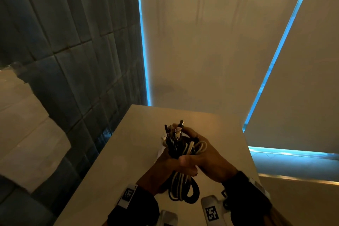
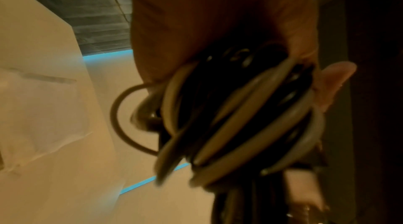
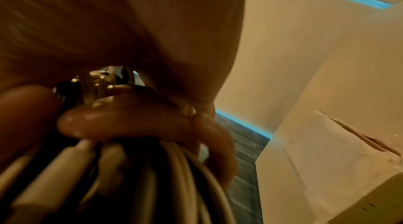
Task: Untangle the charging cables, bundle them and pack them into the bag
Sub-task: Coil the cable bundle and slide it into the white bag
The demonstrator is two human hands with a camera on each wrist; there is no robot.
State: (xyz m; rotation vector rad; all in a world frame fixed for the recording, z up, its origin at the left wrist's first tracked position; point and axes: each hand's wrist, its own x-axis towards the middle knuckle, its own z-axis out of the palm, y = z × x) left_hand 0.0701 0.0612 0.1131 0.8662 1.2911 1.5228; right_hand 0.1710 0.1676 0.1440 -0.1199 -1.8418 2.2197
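Left hand (image 1: 161,167) and right hand (image 1: 207,159) both clasped round the cable bundle (image 1: 180,152) above the table (image 1: 128,152).

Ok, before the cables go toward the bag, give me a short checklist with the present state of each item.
1. Both hands on the cable bundle: ok. The left hand grips it low down and the right hand holds it from the side.
2. Cables gathered in loops: ok, black and white loops lie together and hang below the hands.
3. Plug ends grouped: ok, they stick up together at the top.
4. Tie or band around the bundle: cannot tell, none shows.
5. Bundle lifted off the table: cannot tell.
6. Bag within reach and open: cannot tell, no view clearly shows a bag.
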